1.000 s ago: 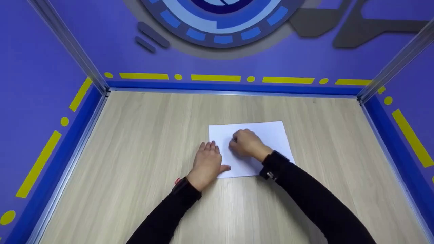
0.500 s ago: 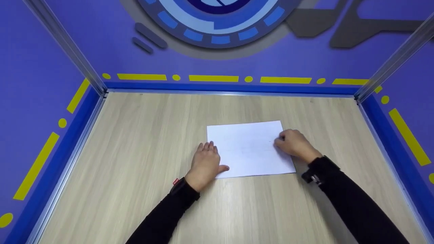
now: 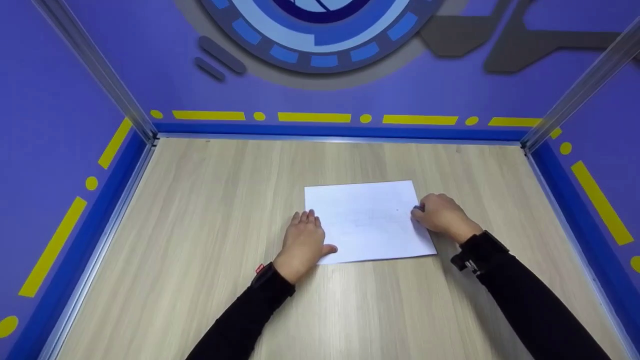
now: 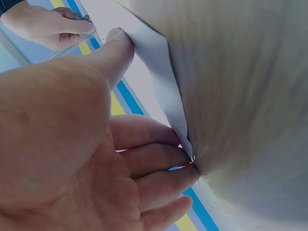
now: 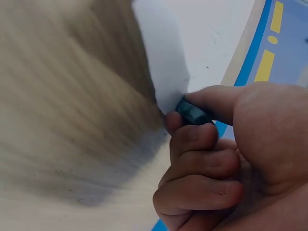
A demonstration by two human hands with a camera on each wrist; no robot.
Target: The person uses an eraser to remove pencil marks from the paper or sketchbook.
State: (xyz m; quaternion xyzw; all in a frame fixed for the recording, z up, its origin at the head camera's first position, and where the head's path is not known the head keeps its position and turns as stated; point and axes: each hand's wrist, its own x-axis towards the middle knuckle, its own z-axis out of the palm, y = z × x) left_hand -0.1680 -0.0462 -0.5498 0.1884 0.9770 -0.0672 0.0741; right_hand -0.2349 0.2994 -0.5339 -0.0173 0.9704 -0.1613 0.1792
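Observation:
A white sheet of paper [image 3: 367, 225] lies on the wooden table, with faint grey smudges and a tiny dark speck on it. My left hand [image 3: 302, 240] rests flat on its left edge, fingers straight and thumb spread onto the sheet. At the right edge, my right hand [image 3: 445, 215] pinches a small dark green block, seemingly an eraser [image 5: 193, 114], between thumb and curled fingers. In the right wrist view the eraser touches or nearly touches the paper's edge; its lower part is hidden by the fingers.
Pale wood table [image 3: 225, 200] surrounds the sheet. Blue-purple panels with yellow marks, such as the back wall [image 3: 320, 95], stand along the back and both sides, joined by metal posts [image 3: 107, 75]. Small dark crumbs show near the sheet in the right wrist view.
My right hand has moved from over the middle of the paper to its right edge, still holding the eraser. The left hand stays on the left edge.

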